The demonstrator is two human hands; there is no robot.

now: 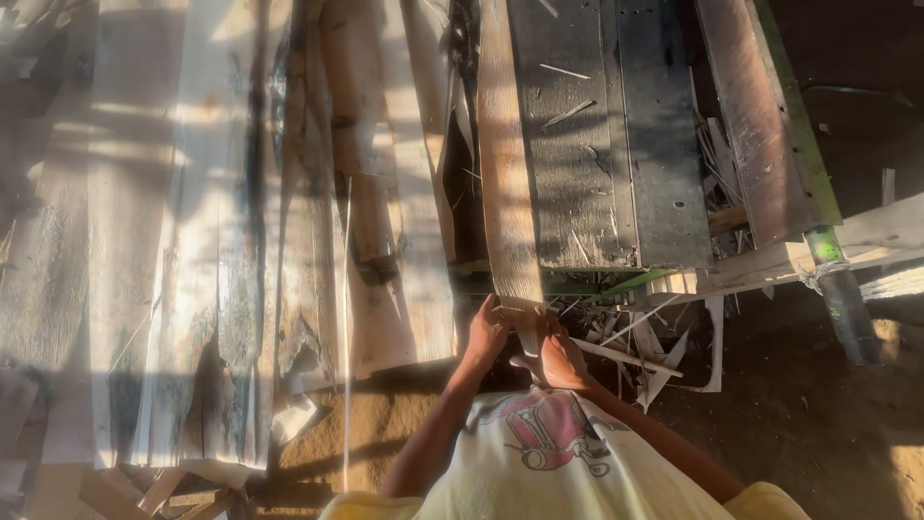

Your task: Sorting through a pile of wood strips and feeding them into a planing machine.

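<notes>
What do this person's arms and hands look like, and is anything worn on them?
Both arms are bare; no gloves, watch or rings show on the left hand or right hand. The person wears a pale short-sleeved shirt with a pink and white picture on the chest.

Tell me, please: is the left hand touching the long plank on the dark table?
Touching. The head view shows the left hand with fingers on the near end of the plank; no gap shows between them.

Both arms forward, left hand [484, 332] and right hand [556, 354] side by side, fingers curled.
</notes>
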